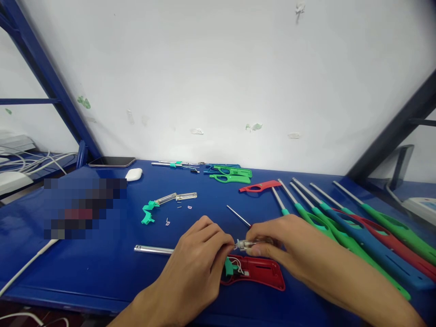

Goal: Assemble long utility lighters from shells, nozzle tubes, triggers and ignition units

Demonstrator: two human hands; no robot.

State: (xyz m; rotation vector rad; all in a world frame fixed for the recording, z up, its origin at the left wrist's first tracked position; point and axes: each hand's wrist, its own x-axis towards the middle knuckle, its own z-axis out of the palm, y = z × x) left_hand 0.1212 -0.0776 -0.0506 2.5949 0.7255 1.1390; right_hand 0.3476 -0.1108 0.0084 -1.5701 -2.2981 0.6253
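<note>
Above an opened red lighter shell (265,272), my right hand (282,234) grips a clear lighter fuel tank (242,245), its valve end facing left. My left hand (204,259) has its fingertips pinched together at that end; what they hold is hidden. Inside the shell lie a teal trigger part (230,268) and white wires. A silver lighter tube (153,249) sticks out left from beneath my left hand. Just behind my right hand lies a thin metal shaft (238,215), its other end hidden.
Assembled long lighters (374,231) fan out at right. A red half shell (260,186), green shells (231,175) and metal tubes (173,164) lie farther back. Teal pieces (149,213) and clear tanks (177,197) sit left of centre. Beyond are a phone (112,161) and white case (134,174).
</note>
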